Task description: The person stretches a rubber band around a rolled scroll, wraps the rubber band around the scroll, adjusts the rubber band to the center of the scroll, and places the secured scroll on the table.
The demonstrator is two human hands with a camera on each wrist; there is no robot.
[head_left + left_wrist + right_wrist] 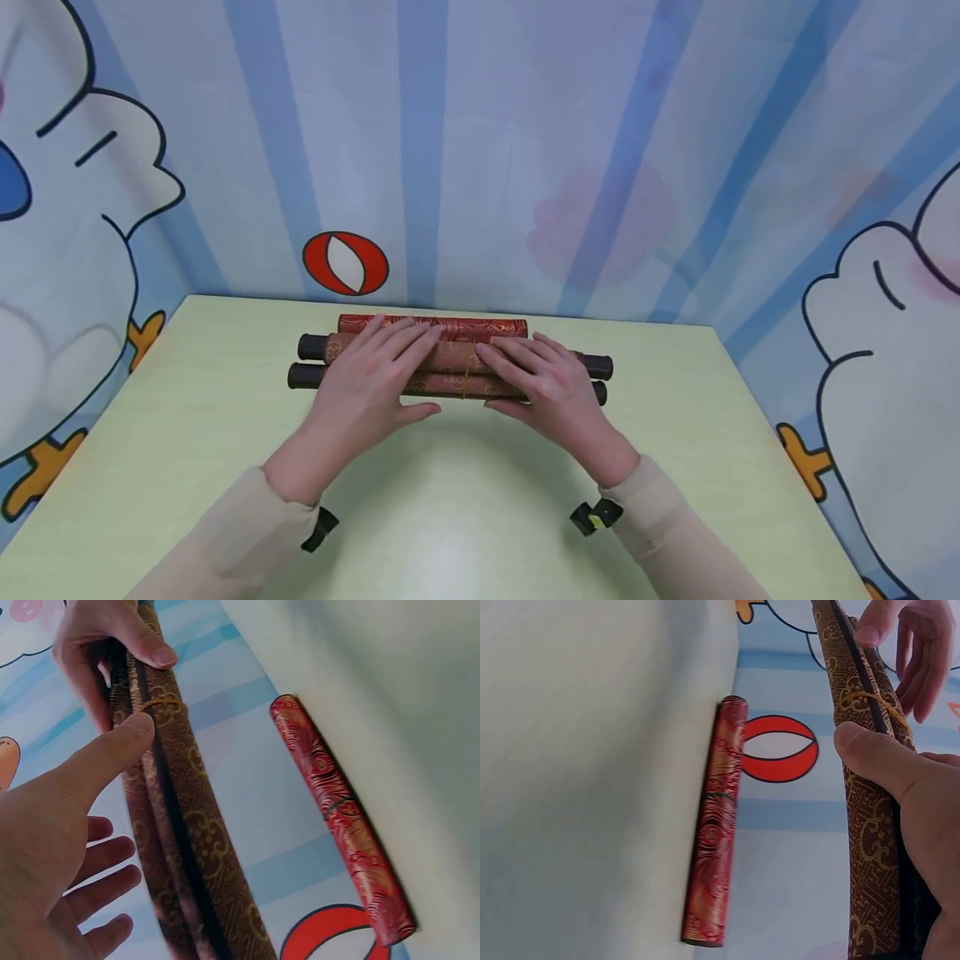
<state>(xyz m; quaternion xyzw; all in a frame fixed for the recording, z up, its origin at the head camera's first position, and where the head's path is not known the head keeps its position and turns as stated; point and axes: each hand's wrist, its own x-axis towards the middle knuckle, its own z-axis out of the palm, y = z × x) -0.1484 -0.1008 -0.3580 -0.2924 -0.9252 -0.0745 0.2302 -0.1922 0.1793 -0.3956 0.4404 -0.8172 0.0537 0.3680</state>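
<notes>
Two brown patterned scrolls lie side by side across both hands' reach, an upper one [450, 357] and a lower one [438, 384]. Black knobs [307, 376] cap their ends, and a thin yellow cord [866, 696] runs round the middle. My left hand [371, 379] holds the left half, fingers over the top; in the left wrist view its thumb [131, 733] presses near the cord. On the right half, my right hand [551, 387] grips with its thumb [870, 750] along the brocade. Both wrist views show the pair raised off the table.
A shorter red patterned scroll [480, 325], tied with a dark green cord [721, 795], lies near the back edge of the pale table [450, 517]. Behind stands a blue striped cloth backdrop [480, 167] with cartoon figures.
</notes>
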